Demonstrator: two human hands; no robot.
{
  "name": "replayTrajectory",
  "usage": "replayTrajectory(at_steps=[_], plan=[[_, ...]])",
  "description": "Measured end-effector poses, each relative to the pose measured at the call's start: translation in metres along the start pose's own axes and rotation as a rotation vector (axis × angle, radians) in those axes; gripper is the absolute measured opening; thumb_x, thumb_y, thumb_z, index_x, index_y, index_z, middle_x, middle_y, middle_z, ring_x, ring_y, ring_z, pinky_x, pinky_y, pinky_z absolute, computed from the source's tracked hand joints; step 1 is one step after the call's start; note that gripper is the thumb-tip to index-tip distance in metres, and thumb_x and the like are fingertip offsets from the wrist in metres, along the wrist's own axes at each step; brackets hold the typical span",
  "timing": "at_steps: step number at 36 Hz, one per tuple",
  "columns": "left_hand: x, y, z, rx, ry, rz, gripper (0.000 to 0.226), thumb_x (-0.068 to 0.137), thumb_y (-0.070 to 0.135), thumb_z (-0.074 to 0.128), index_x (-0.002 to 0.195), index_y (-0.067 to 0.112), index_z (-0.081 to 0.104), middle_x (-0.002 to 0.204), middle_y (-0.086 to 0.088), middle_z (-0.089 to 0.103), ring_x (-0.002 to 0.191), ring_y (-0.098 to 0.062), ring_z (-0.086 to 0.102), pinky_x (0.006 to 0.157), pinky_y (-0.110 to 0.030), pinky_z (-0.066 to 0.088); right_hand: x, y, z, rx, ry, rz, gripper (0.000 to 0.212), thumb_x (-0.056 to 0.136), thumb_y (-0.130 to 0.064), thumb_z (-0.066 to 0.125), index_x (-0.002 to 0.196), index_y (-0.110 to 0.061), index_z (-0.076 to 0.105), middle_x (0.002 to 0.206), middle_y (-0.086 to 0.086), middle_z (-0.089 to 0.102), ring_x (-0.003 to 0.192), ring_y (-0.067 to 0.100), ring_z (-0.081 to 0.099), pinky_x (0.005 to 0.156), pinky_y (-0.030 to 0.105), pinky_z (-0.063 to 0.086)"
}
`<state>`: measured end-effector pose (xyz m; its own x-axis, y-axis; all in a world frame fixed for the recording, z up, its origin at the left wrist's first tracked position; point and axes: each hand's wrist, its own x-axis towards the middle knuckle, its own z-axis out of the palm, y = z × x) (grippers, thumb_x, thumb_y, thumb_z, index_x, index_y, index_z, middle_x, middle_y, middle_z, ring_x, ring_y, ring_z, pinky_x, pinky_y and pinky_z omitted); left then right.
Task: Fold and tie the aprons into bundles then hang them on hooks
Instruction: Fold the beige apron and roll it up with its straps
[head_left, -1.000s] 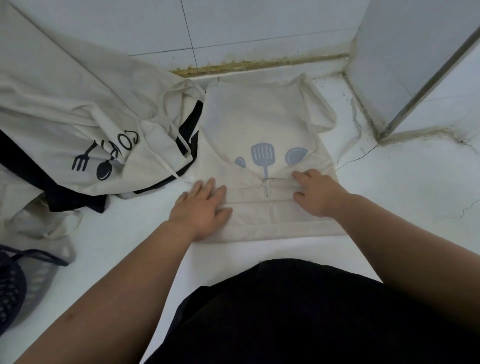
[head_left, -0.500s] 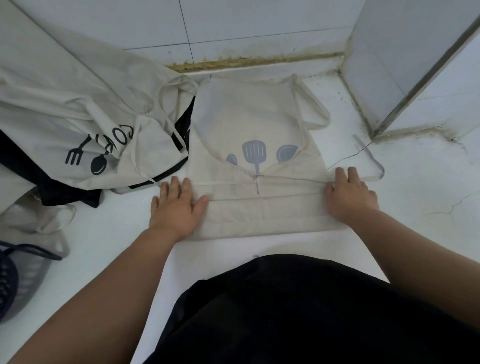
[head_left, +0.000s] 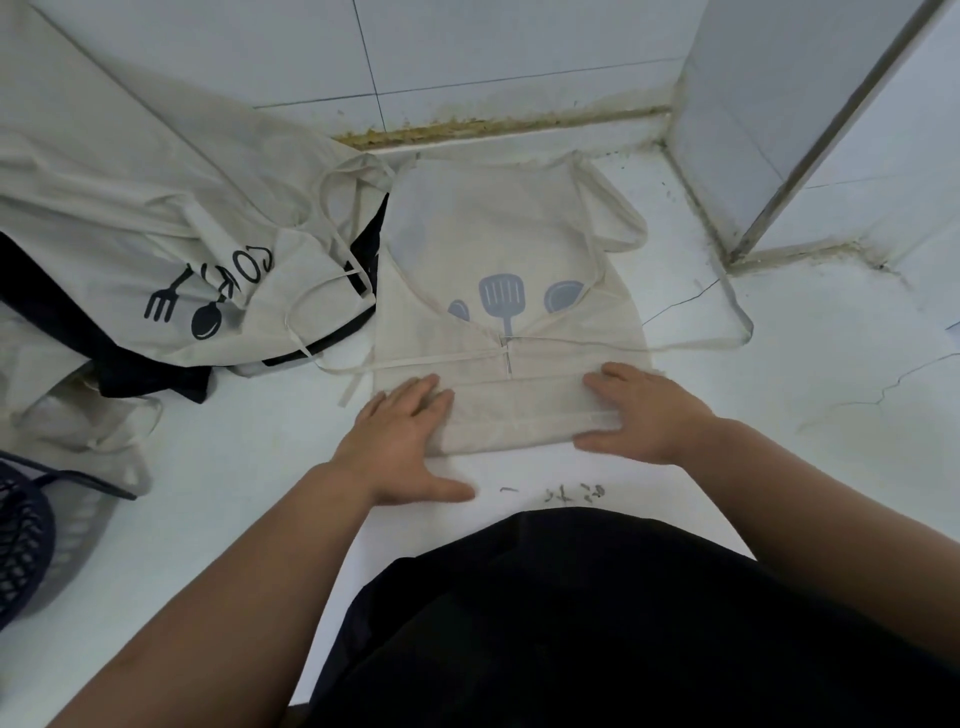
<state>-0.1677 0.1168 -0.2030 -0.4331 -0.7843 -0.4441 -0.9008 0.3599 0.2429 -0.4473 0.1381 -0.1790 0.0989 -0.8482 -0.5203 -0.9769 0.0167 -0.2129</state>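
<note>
Mid-fold, we press our left hand (head_left: 400, 441) and right hand (head_left: 644, 415) flat, fingers straight and gripping nothing, on the 6 o'clock edge of the apron (head_left: 498, 234) spread on the floor (head_left: 779, 467); next we likely roll it toward 12 o'clock.

A cream apron (head_left: 511, 332) printed with grey utensils lies partly folded on the white floor (head_left: 779, 395). The left hand (head_left: 400, 436) presses flat on the folded near band's left end, the right hand (head_left: 641, 413) flat on its right end. Thin ties (head_left: 415, 362) trail out to both sides. A heap of other aprons (head_left: 156, 260) sits at left, with a dark mesh basket (head_left: 23, 540) at the near left edge.
</note>
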Motion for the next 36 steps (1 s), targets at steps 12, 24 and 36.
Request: replayTrajectory(at_steps=[12,24,36], plan=[[0.025,-0.006,-0.061,-0.249,-0.014,-0.166,0.031,0.083,0.009,0.057,0.109,0.021,0.068,0.104,0.000,0.064,0.095,-0.019,0.057,0.076,-0.027,0.045,0.010,0.007,-0.037,0.108,0.031,0.065,0.048,0.077,-0.070,0.054,0.097,-0.027,0.058,0.087,-0.010,0.056,0.087,0.014,0.054,0.074,0.031,0.045],[0.054,-0.035,-0.047,-0.443,0.337,-0.565,0.048,0.082,0.034,0.071,0.120,0.013,0.051,0.117,-0.009,0.059,0.110,-0.030,0.054,0.087,-0.037,0.047,0.056,0.026,-0.045,0.296,0.246,0.432,0.047,0.081,-0.027,0.063,0.120,-0.010,0.041,0.111,0.013,0.048,0.093,0.031,0.051,0.072,0.032,0.040],[0.067,0.011,-0.016,0.021,0.007,-0.022,0.080,0.091,0.068,0.032,0.151,0.037,-0.009,0.159,0.007,-0.021,0.146,-0.016,-0.019,0.118,-0.040,-0.007,0.078,-0.003,-0.010,-0.136,0.003,-0.026,0.097,0.082,-0.075,0.036,0.150,-0.024,-0.010,0.159,0.001,-0.011,0.146,0.026,-0.001,0.118,0.041,-0.004]])
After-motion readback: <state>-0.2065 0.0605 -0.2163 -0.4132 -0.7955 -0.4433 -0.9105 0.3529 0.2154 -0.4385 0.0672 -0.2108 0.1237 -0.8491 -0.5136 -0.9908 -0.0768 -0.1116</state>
